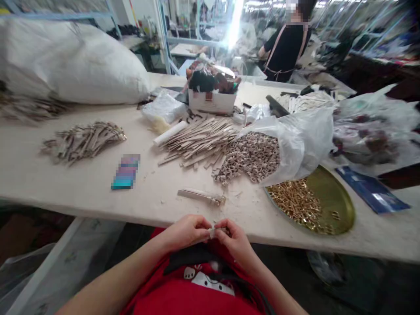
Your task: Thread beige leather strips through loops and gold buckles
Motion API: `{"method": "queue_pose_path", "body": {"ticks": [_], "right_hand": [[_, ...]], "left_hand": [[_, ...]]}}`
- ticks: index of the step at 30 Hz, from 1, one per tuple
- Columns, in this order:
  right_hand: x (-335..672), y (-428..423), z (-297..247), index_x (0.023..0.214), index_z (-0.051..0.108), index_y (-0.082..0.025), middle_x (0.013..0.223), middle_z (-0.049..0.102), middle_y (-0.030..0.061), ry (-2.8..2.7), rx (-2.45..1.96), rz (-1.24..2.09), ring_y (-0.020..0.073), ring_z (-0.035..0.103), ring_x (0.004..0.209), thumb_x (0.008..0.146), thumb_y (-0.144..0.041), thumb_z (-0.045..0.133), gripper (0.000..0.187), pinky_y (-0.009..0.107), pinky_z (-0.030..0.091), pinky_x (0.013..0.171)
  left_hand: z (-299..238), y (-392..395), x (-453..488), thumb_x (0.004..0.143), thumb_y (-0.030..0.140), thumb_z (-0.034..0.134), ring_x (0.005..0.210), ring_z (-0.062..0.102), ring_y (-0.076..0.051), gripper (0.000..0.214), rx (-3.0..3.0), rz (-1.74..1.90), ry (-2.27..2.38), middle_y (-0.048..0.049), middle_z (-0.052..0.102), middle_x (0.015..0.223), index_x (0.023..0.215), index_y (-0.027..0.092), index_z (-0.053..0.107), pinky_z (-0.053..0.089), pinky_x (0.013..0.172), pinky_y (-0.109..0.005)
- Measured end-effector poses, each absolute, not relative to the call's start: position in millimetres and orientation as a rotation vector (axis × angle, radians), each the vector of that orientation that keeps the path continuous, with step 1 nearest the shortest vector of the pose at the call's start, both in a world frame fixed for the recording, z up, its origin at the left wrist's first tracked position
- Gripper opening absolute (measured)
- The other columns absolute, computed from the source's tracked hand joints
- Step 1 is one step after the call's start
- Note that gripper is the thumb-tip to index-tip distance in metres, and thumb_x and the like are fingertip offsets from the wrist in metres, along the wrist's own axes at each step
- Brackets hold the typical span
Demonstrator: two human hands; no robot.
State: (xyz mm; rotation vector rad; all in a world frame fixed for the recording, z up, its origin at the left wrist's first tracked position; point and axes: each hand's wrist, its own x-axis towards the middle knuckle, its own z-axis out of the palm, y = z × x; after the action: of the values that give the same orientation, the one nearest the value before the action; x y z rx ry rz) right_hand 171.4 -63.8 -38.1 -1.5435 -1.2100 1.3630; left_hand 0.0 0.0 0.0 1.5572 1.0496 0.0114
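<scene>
My left hand [188, 232] and my right hand [236, 241] meet just off the table's front edge, above my lap. Both are closed in a pinch on a small pale strap [212, 232], mostly covered by my fingers. Something darker shows at the right fingertips, too small to make out. On the table just beyond my hands lies a light strap [197, 194] with a gold buckle [222, 201] at its right end. Farther back are a pile of loose flat straps [203, 139] and a heap of small strap loops [252, 155] spilling from a plastic bag [305, 140].
A round gold tray [344, 205] holds many gold buckles [295, 203] at the right, beside a blue packet [370, 189]. Buckled straps [87, 141] are piled on the left. Behind stand a filled box [210, 101] and a big white sack [75, 61]. A person [287, 46] works beyond.
</scene>
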Motion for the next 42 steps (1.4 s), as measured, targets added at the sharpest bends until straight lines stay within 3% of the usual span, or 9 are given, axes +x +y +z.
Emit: {"method": "queue_pose_path", "body": {"ticks": [4,11,23,32,38,42], "right_hand": [[171.2,-61.0,-39.0,0.076,0.056,-0.018,0.066,0.055,-0.0014,-1.254,-1.527,1.369,0.0137,0.048,0.063,0.072,-0.027,0.054,0.010,0.025,0.037,0.058],[169.2,-60.0,-39.2,0.077,0.055,-0.018,0.057,0.050,-0.0041,-1.113,-1.508,1.473,0.0115,0.044,0.054,0.072,-0.031,0.056,0.014,0.023,0.034,0.053],[163.3,-62.3,-40.1,0.079,0.052,-0.018,0.051,0.048,-0.0060,-0.972,-1.450,1.576,0.0095,0.041,0.048,0.071,-0.035,0.058,0.020,0.021,0.031,0.048],[153.2,-48.9,-38.6,0.077,0.055,-0.017,0.055,0.049,-0.0044,-0.962,-1.455,1.369,0.0112,0.044,0.052,0.068,-0.035,0.060,0.020,0.023,0.035,0.051],[158.0,-16.7,-39.9,0.081,0.054,-0.017,0.052,0.049,-0.0046,-0.979,-1.465,1.267,0.0120,0.046,0.049,0.071,-0.037,0.058,0.023,0.024,0.037,0.050],[167.0,17.1,-39.8,0.083,0.058,-0.017,0.063,0.057,0.0009,-1.261,-1.549,0.998,0.0155,0.052,0.059,0.078,-0.038,0.049,0.023,0.027,0.041,0.056]], "left_hand": [[-5.0,-1.1,7.2,0.073,0.036,0.049,0.071,0.059,-0.016,0.029,1.598,0.041,1.084,-0.0013,0.068,0.077,0.084,0.015,0.066,0.039,0.058,-0.021],[-12.9,-1.1,-0.9,0.072,0.031,0.052,0.080,0.059,-0.017,0.032,1.344,0.123,0.954,-0.0045,0.067,0.089,0.097,0.013,0.061,0.043,0.068,-0.024],[-13.4,-4.9,-0.7,0.072,0.033,0.053,0.065,0.055,-0.013,0.024,1.339,0.165,1.034,-0.0009,0.063,0.071,0.083,0.013,0.062,0.040,0.057,-0.021],[-4.5,2.9,-1.5,0.076,0.030,0.044,0.057,0.054,-0.013,0.023,1.659,0.109,1.089,0.0003,0.060,0.061,0.069,0.014,0.059,0.036,0.051,-0.020],[0.7,36.9,13.5,0.080,0.029,0.040,0.059,0.055,-0.013,0.026,2.057,0.062,1.099,-0.0001,0.063,0.065,0.071,0.017,0.062,0.033,0.052,-0.020],[-2.3,71.7,19.0,0.080,0.036,0.047,0.069,0.057,-0.016,0.024,2.289,0.103,1.191,-0.0026,0.065,0.075,0.083,0.019,0.063,0.037,0.059,-0.022]]}}
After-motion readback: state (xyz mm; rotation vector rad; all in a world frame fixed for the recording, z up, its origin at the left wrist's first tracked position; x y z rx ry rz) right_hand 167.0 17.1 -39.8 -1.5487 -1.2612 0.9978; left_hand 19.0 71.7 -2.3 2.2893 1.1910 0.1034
